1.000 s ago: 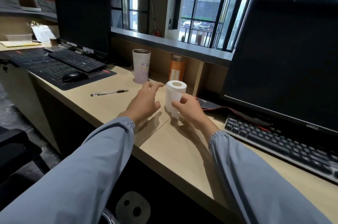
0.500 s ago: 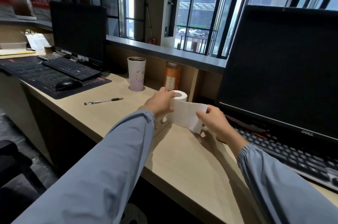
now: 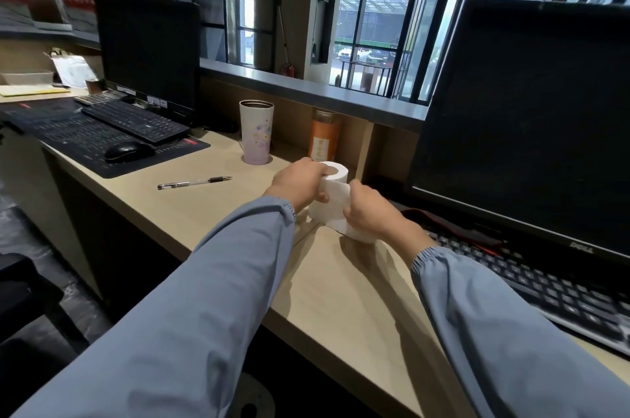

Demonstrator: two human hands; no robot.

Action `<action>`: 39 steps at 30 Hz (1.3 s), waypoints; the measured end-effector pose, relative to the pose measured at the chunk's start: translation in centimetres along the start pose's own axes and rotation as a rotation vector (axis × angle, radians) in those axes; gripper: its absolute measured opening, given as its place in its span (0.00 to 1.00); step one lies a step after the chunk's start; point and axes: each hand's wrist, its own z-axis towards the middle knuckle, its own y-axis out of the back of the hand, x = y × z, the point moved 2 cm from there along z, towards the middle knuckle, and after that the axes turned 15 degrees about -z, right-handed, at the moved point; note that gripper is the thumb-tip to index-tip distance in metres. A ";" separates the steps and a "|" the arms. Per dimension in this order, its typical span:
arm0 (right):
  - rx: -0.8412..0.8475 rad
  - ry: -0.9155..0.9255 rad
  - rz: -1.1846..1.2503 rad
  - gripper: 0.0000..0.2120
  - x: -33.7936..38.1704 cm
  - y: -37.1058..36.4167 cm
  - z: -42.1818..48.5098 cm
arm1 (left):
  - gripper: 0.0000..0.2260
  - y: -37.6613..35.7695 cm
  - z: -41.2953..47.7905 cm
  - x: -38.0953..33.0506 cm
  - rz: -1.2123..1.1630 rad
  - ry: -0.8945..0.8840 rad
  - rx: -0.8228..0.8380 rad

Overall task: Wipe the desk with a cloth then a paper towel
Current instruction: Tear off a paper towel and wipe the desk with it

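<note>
From the head camera, both blue-sleeved arms reach out over the pale wood counter [image 3: 341, 298]. The left hand [image 3: 300, 184] is clamped on the white paper towel roll [image 3: 335, 194], fingers curled over its top edge by the core hole. The right hand [image 3: 371, 213] is closed on the paper at the roll's lower right side, knuckles up, with a bit of white showing under it. The roll sits upright between the two hands, just in front of an orange bottle [image 3: 324, 136] tucked under the ledge. I can't tell whether its base touches the counter.

To the left stands a tall pale tumbler [image 3: 256, 132], and a pen [image 3: 194, 183] lies flat, well apart from the hands. Farther left, a mouse [image 3: 128, 150] and a black keyboard [image 3: 136, 120] rest on a dark mat [image 3: 68, 141]. On the right, a big dark monitor [image 3: 528, 117] stands behind a second keyboard [image 3: 545, 288].
</note>
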 end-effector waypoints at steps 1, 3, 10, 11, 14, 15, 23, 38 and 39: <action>0.028 0.004 0.006 0.14 0.0 -0.3 0.0 | 0.27 0.0 0.1 -0.1 0.005 -0.002 -0.003; 0.105 0.009 0.035 0.13 -0.1 -0.7 0.0 | 0.26 0.0 0.4 -0.1 -0.007 -0.001 -0.005; 0.225 0.073 -0.078 0.16 -0.5 -0.4 -0.5 | 0.28 -0.7 1.5 0.2 -0.061 0.032 -0.005; 0.270 0.057 -0.101 0.15 -0.9 -0.1 -0.8 | 0.28 -0.7 1.6 0.4 -0.072 0.042 -0.005; 0.242 -0.024 -0.110 0.13 -2.8 0.9 -1.9 | 0.29 -0.6 1.9 0.8 -0.093 0.063 -0.001; 0.180 -0.046 -0.103 0.13 -3.5 1.0 -2.4 | 0.29 -0.7 2.0 0.8 -0.087 0.068 0.002; -0.259 0.059 -0.277 0.13 -2.7 -0.6 -2.7 | 0.29 -1.9 1.0 0.9 0.189 0.061 -0.133; 0.195 0.142 -0.089 0.24 2.0 -4.4 -7.6 | 0.16 -3.0 -5.5 3.8 -0.201 0.056 -0.092; 0.253 0.147 -0.089 0.27 1.9 -4.6 -7.6 | 0.14 -3.2 -5.8 4.1 -0.229 0.033 -0.068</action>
